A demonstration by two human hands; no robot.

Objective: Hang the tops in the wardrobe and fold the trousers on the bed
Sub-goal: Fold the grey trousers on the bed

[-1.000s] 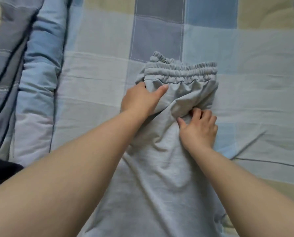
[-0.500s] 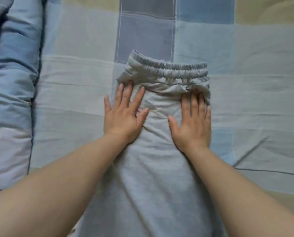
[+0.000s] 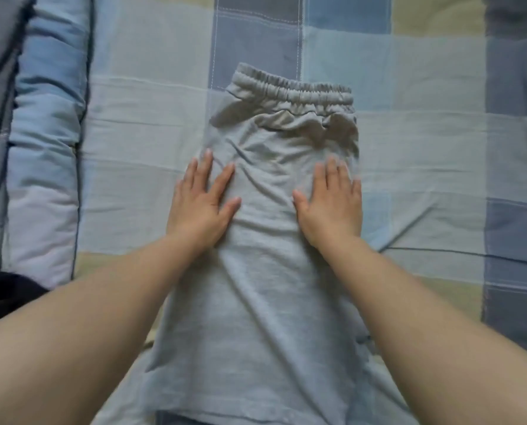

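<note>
Light grey trousers (image 3: 265, 296) lie lengthwise on the bed, folded in half along their length, with the elastic waistband (image 3: 296, 93) at the far end. My left hand (image 3: 202, 200) lies flat, fingers spread, on the trousers' left edge a little below the waistband. My right hand (image 3: 331, 204) lies flat on the right edge at the same height. Both palms press on the fabric and hold nothing. The lower end of the trousers runs out of view at the bottom. No tops and no wardrobe are in view.
The bed (image 3: 424, 148) has a checked cover in pale blue, grey and beige. A rolled quilt (image 3: 41, 148) lies along the left side. Something dark (image 3: 4, 296) sits at the left edge by my forearm.
A second ago my hands were gripping the fabric under the waistband. They then flattened out and have slid down the trousers toward me, away from the waistband.
</note>
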